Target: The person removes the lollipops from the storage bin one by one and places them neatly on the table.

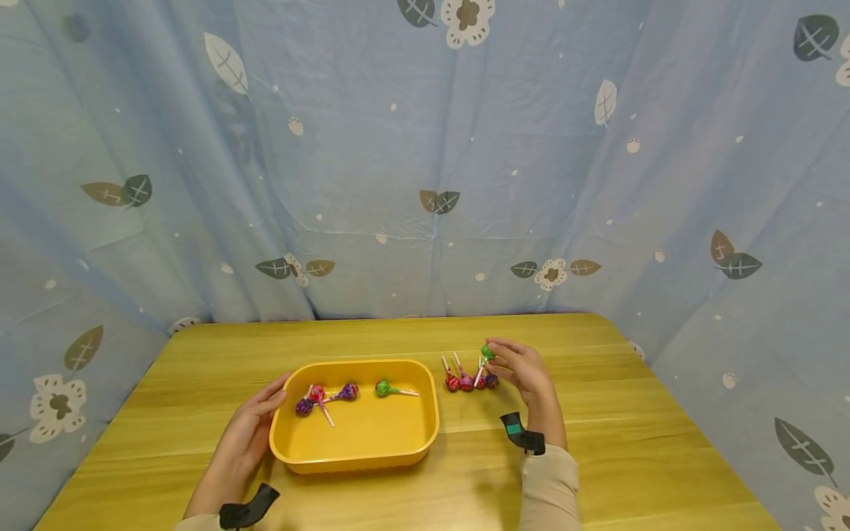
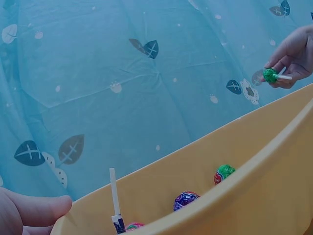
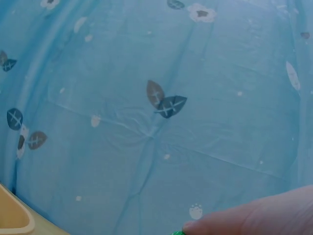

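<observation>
My right hand [image 1: 524,369] pinches a green lollipop [image 1: 488,352] by its wrapped head, its white stick slanting down to the left. Below it, several red and purple lollipops [image 1: 467,382] lie in a row on the table, partly covered by the held one. My left hand [image 1: 249,424] rests along the left side of a yellow tray [image 1: 358,466], fingers fairly straight and thumb [image 2: 51,208] at the rim in the left wrist view. Inside the tray are a green lollipop [image 1: 384,388] on the right and a few purple and pink lollipops [image 1: 317,394] on the left.
The wooden table [image 1: 637,442] reaches back to a blue curtain [image 1: 372,177] printed with leaves and flowers. Black wrist straps with cameras sit on both wrists. The tray's raised wall stands between its contents and the lollipops on the table.
</observation>
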### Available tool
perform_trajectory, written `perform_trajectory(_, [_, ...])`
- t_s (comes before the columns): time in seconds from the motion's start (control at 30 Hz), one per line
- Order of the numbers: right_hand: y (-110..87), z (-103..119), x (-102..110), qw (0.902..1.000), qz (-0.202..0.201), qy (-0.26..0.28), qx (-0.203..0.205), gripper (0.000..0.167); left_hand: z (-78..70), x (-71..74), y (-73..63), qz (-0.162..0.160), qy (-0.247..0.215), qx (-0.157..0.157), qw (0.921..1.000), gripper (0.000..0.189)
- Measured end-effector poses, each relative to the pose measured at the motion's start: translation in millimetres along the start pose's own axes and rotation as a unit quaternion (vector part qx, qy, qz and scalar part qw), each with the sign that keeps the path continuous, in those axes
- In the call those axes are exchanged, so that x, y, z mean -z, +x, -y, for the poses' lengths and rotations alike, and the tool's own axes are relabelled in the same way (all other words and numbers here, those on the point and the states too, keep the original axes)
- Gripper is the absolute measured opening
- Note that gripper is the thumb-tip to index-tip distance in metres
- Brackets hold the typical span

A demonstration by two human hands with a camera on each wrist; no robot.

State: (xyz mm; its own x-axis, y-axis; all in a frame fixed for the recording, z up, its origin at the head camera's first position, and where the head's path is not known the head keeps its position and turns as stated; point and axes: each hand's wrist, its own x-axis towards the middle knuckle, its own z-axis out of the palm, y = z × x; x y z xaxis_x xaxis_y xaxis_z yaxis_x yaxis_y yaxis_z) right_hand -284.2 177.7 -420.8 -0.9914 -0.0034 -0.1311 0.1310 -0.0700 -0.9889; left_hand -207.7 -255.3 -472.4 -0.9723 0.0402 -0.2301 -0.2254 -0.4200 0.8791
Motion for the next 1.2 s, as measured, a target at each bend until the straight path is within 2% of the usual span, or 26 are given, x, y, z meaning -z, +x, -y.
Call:
perform_trajectory(0.27, [0.3, -3.0, 10.4, 0.9985, -0.028, 0.047, -0.008, 0.04, -1.5, -0.2, 0.4, -0.003, 0.009, 0.004, 0.9999, 0.05])
perform_trajectory(0.37, [-0.3, -3.8, 14.8, 0.9977, -0.026, 0.061, -0.009, 0.041, -1.5, -0.1, 0.5, -0.003, 0.009, 0.006, 0.9999, 0.05])
perform_trajectory(0.67, [-1.4, -6.9, 28.2, 0.9977, -0.011, 0.064, -0.016, 0.043, -1.3, -1.0, 0.6, -0.004, 0.004, 0.007, 1.0, 0.049])
perform_trajectory(0.93, [-1.1, -10.1, 30.0, 0.9975, -0.021, 0.066, -0.014, 0.043, -1.4, -1.2, 1.2, -0.004, 0.006, 0.008, 0.9999, 0.052])
perform_trajectory(1.2, [0.8, -13.7, 33.7, 0.9983, -0.009, 0.057, -0.009, 0.043, 0.1, -0.1, 1.5, 0.0, 0.012, 0.006, 0.9999, 0.052])
